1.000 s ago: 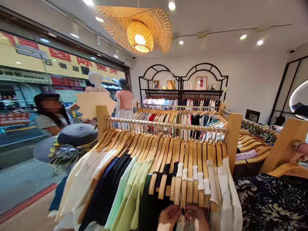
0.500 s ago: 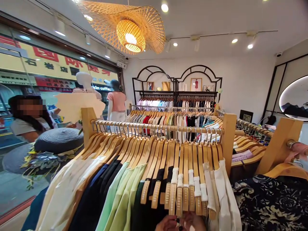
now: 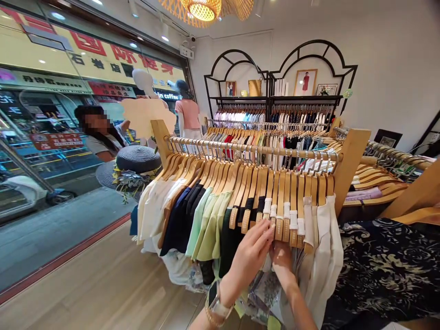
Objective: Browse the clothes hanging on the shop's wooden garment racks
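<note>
The left hand (image 3: 255,250) is resting with its fingers close together over the lower end of a hanger (image 3: 269,188); whether it is pinching anything, I cannot tell. The right hand (image 3: 282,257) is lying just beside and below it, its fingertips hidden, so its grip is not showing. Beyond both hands, a rail (image 3: 220,143) is carrying a long row. To their left, green clothes (image 3: 203,237) and dark clothes (image 3: 176,233) are already hanging; to their right, white bands (image 3: 293,220) and white clothes (image 3: 325,231) are hanging too. What is left seems to be lying under the fingers, where little is showing.
</note>
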A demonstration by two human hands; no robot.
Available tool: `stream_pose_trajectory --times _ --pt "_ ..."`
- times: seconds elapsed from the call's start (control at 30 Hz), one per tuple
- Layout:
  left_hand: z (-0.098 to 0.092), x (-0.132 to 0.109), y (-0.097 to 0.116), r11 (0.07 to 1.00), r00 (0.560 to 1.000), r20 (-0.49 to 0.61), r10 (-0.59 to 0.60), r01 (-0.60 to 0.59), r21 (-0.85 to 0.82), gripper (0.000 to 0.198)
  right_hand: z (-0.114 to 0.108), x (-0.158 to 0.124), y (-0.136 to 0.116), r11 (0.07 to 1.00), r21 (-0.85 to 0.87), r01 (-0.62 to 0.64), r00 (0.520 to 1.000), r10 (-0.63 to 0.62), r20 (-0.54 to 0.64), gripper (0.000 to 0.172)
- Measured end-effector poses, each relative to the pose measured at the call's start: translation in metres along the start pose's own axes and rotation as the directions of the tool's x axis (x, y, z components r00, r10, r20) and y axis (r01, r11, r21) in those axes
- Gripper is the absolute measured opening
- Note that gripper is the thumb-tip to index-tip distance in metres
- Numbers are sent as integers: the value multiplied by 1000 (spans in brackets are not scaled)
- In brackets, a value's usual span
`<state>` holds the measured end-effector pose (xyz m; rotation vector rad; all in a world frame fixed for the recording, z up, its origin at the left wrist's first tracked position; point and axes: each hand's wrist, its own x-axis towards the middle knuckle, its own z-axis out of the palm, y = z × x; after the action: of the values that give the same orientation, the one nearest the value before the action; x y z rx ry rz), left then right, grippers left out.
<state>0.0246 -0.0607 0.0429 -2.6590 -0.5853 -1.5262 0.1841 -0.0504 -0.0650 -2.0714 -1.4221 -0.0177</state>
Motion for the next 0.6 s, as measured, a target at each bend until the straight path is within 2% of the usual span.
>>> stream_pose_trajectory --times 0.07,0.17,0.3,0.43,0.6 --pt "0 10 -8 984 998 59 -2 -9 177 61 1 -5 -4 999 -23 -38 997 39 65 28" --pt "5 15 -19 953 987 159 -38 -12 304 71 0 -10 -7 997 -53 -51 993 56 104 29" --pt "5 12 -21 940 976 206 -75 0 340 70 -2 -10 -9 995 -80 -55 988 66 139 36" --pt "3 11 -17 938 977 190 -95 24 345 69 2 -4 -10 998 -60 -36 984 46 171 33" --pt "5 17 -8 921 974 193 -121 38 387 72 11 -11 -10 998 20 53 992 -55 114 33"
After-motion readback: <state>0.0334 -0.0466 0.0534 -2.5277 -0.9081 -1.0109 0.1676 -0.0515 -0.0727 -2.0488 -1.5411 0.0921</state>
